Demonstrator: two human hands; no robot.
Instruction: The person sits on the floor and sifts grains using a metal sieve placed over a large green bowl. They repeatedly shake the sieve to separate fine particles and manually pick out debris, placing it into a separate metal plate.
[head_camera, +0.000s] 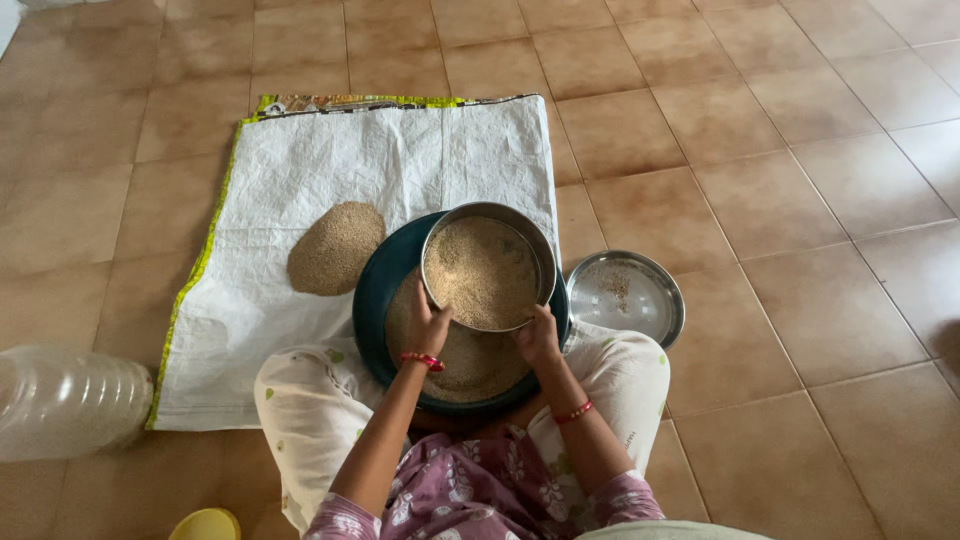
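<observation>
Steel, round and shallow, the metal sieve filled with pale brown grain sits directly ahead of my lap, held level above the wide dark teal basin that already carries a layer of the same grain beneath it. My left hand closes on the near-left rim of the sieve, fingers curled over the edge, a red bangle at the wrist; my right hand closes on the near-right rim in the same way, so each grip is wrapped shut around the metal edge and neither palm is free. Both hands lie on the side of the rim nearest my body, with the bulk of the sieve extending away from them toward the far edge of the basin; being circular, the sieve has no long axis, and the two hands stand about equally close to its centre. Left of the basin, a loose heap of brown grain rests on the white woven sack spread flat on the tiled floor. Just right of the basin lies a shallow steel plate bearing a few scattered specks. Far left, a clear ribbed plastic container lies on its side.
</observation>
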